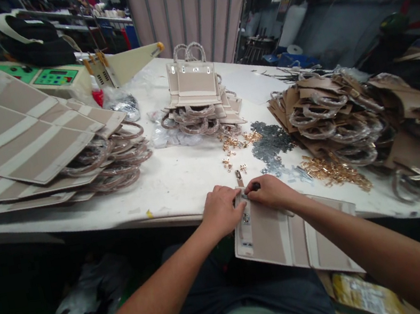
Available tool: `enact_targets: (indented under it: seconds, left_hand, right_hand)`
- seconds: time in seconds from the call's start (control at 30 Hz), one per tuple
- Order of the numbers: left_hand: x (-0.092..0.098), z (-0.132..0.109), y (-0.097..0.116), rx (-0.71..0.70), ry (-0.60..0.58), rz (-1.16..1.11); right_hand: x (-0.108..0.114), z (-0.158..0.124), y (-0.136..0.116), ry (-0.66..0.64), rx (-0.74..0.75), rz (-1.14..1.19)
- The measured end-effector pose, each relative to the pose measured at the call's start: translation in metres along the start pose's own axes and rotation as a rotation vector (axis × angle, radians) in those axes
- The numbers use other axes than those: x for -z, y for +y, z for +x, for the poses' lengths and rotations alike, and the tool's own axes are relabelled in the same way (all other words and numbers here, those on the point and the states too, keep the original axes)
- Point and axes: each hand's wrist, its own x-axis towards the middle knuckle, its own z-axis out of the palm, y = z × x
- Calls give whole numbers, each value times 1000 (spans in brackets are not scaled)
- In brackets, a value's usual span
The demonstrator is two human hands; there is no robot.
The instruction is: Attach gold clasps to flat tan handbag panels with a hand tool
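Observation:
A beige bag panel [268, 233] lies over the table's front edge, with a pale strip and small metal fittings [246, 218] along its left side. My left hand [222, 210] grips the upper left edge of this panel, thumb on top. My right hand [270, 191] is closed in a pinch at the panel's upper end, close to the left thumb. What sits between its fingertips is too small to make out. Just beyond both hands a small metal-tipped strap [239, 178] sticks out.
Flat beige bag pieces [23, 136] with wrapped handles are stacked on the left. A beige handbag [196, 81] tops a pile behind. Gold fittings [334, 170] and dark metal plates [272, 140] lie loose on the white table [180, 173]. More wrapped pieces [328, 114] heap up on the right.

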Motion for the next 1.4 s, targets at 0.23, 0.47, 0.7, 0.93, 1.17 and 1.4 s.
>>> enact_targets:
  seconds: [0.23, 0.47, 0.7, 0.93, 1.17, 1.4]
  left_hand:
    - [16, 42, -4, 149, -249, -42]
    - [24, 74, 2, 199, -497, -91]
    - [24, 78, 11, 376, -591, -251]
    - [19, 89, 0, 494, -633, -392]
    - [12, 86, -7, 522, -598, -485]
    - [8, 85, -10, 513, -585, -517]
  right_hand:
    - [-9, -4, 10, 113, -6, -102]
    - [-12, -4, 12, 130, -35, -59]
    - [3, -8, 9, 102, -12, 71]
    - [26, -26, -10, 584, 263, 875]
    - [4, 3, -13, 758, 321, 1453]
    - [-5, 10, -14, 697, 315, 1443]
